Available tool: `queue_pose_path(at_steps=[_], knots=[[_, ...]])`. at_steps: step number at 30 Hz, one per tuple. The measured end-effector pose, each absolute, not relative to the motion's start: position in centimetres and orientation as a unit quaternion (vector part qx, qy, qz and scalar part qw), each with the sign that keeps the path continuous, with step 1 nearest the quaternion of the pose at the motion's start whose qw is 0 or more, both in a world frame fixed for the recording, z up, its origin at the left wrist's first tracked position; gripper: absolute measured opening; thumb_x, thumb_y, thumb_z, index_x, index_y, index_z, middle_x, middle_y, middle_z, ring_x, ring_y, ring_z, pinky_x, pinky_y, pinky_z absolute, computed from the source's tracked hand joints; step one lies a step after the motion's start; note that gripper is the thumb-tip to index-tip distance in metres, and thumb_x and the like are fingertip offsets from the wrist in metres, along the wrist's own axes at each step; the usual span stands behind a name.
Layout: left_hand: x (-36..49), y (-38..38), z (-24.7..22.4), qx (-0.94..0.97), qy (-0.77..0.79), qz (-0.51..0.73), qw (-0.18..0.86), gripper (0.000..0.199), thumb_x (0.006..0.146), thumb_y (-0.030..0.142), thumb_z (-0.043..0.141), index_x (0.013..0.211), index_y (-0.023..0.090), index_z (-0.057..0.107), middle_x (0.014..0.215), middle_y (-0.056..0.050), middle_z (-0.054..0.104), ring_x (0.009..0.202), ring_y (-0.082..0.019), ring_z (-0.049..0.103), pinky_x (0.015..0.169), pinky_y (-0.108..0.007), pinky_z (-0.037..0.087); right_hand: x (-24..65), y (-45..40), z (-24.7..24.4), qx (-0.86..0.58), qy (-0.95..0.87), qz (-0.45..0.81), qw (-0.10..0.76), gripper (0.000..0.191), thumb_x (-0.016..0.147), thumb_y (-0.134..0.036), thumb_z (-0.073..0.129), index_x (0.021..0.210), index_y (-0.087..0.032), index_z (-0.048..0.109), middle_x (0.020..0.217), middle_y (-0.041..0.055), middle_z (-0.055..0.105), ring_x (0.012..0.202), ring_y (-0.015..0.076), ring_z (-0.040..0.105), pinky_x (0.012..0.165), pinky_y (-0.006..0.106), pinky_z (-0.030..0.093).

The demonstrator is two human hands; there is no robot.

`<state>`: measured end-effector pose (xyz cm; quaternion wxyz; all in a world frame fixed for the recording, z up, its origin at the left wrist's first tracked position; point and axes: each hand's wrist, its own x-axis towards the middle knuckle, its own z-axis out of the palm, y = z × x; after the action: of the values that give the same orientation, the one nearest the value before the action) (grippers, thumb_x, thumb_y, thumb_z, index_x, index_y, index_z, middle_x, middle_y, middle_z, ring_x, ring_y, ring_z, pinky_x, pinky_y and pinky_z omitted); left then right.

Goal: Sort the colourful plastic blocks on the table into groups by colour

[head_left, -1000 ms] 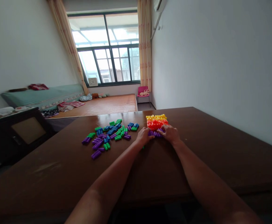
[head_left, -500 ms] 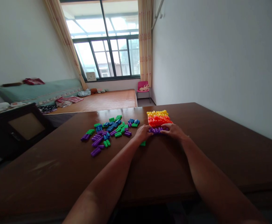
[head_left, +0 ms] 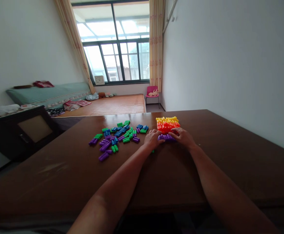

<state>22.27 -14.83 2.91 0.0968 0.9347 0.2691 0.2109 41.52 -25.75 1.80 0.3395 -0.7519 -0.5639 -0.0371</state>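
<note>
head view: just on the near side of the orange tube-block rows (head_left: 168,126) lies a purple tube-block row (head_left: 166,137); the left hand (head_left: 152,139) pinches its left end, while the right hand (head_left: 183,137) curls over its right end, how tightly i cannot tell. well left of the orange tube-block rows stands a shut cabinet (head_left: 32,129), contents hidden. compared with half a second ago, less of a green block (head_left: 153,151) shows beside the left hand.

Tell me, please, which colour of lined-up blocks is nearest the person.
The purple row, between the left hand and right hand; red blocks and yellow blocks lie beyond it.
</note>
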Motion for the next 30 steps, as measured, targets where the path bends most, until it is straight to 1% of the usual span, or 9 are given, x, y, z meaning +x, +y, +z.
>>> queue_pose_path(at_steps=[5,10,14,17,19,22,26,28,30], knots=[[21.1,-15.6,4.3,0.926,0.263,0.254,0.095,0.038,0.088,0.046,0.057,0.118,0.024,0.064,0.122,-0.006,0.06,0.112,-0.023,0.055,0.099,-0.035,0.045,42.2,-25.5,1.0,-0.75,-0.548,-0.1,0.356,0.042,0.09,-0.052,0.046,0.106,-0.02,0.068,0.106,0.0105,0.069,0.09,0.0223,0.066,0.08,0.032,0.049],[17.8,-15.5,6.2,0.932,0.26,0.242,0.072,0.027,0.088,0.042,0.057,0.108,0.028,0.069,0.119,-0.002,0.063,0.109,-0.021,0.057,0.095,-0.034,0.046,43.1,-25.7,0.0,-0.74,-0.547,-0.131,0.369,0.042,0.092,-0.05,0.041,0.101,-0.02,0.069,0.103,0.0108,0.069,0.091,0.0235,0.065,0.082,0.034,0.048],[11.8,-12.9,7.1,0.92,0.299,0.249,0.038,0.025,0.087,0.034,0.057,0.107,0.028,0.07,0.119,-0.002,0.065,0.111,-0.021,0.057,0.096,-0.033,0.045,43.7,-25.9,-0.4,-0.73,-0.538,-0.153,0.392,0.044,0.09,-0.051,0.039,0.094,-0.019,0.069,0.099,0.0116,0.07,0.089,0.0241,0.065,0.082,0.036,0.049],[5.4,-9.7,7.2,0.894,0.362,0.264,0.029,0.025,0.087,0.031,0.054,0.104,0.024,0.071,0.114,-0.004,0.067,0.108,-0.021,0.059,0.093,-0.032,0.046,44.0,-26.0,-0.7,-0.728,-0.539,-0.158,0.393,0.044,0.09,-0.051,0.039,0.093,-0.019,0.069,0.1,0.0122,0.07,0.091,0.0252,0.065,0.084,0.038,0.049],[1.1,-7.7,6.9,0.872,0.41,0.263,0.038,0.026,0.086,0.03,0.053,0.101,0.021,0.072,0.106,-0.007,0.069,0.1,-0.022,0.062,0.091,-0.031,0.046,44.0,-26.0,-0.9,-0.728,-0.541,-0.163,0.388,0.043,0.09,-0.049,0.038,0.094,-0.019,0.068,0.102,0.0128,0.07,0.093,0.0258,0.065,0.086,0.039,0.048],[-3.6,-5.9,5.7,0.839,0.472,0.256,0.087,0.032,0.086,0.041,0.053,0.093,0.018,0.074,0.092,-0.007,0.071,0.088,-0.021,0.064,0.08,-0.029,0.048,43.3,-26.1,-1.0,-0.732,-0.545,-0.173,0.371,0.043,0.09,-0.048,0.037,0.095,-0.019,0.068,0.103,0.0137,0.069,0.095,0.027,0.065,0.086,0.039,0.048],[-5.7,-5.9,3.7,0.832,0.457,0.244,0.201,0.042,0.078,0.056,0.058,0.093,0.019,0.074,0.091,-0.004,0.071,0.085,-0.02,0.063,0.074,-0.025,0.047,40.7,-26.0,-0.5,-0.728,-0.569,-0.183,0.336,0.041,0.091,-0.047,0.037,0.1,-0.02,0.067,0.106,0.0126,0.069,0.095,0.027,0.065,0.083,0.039,0.05],[-5.5,-6.3,3.3,0.839,0.442,0.233,0.215,0.04,0.07,0.054,0.067,0.091,0.02,0.073,0.092,-0.004,0.07,0.086,-0.02,0.062,0.074,-0.024,0.047,38.5,-25.8,0.0,-0.72,-0.588,-0.189,0.317,0.04,0.092,-0.046,0.038,0.103,-0.02,0.066,0.109,0.012,0.068,0.096,0.0264,0.064,0.083,0.038,0.05],[-5.1,-6.4,3.1,0.842,0.446,0.231,0.199,0.034,0.066,0.046,0.072,0.087,0.02,0.072,0.092,-0.004,0.069,0.087,-0.02,0.061,0.076,-0.024,0.047,35.7,-25.4,0.6,-0.699,-0.622,-0.183,0.303,0.039,0.093,-0.044,0.038,0.104,-0.02,0.066,0.11,0.0112,0.068,0.098,0.0256,0.064,0.085,0.037,0.049]])
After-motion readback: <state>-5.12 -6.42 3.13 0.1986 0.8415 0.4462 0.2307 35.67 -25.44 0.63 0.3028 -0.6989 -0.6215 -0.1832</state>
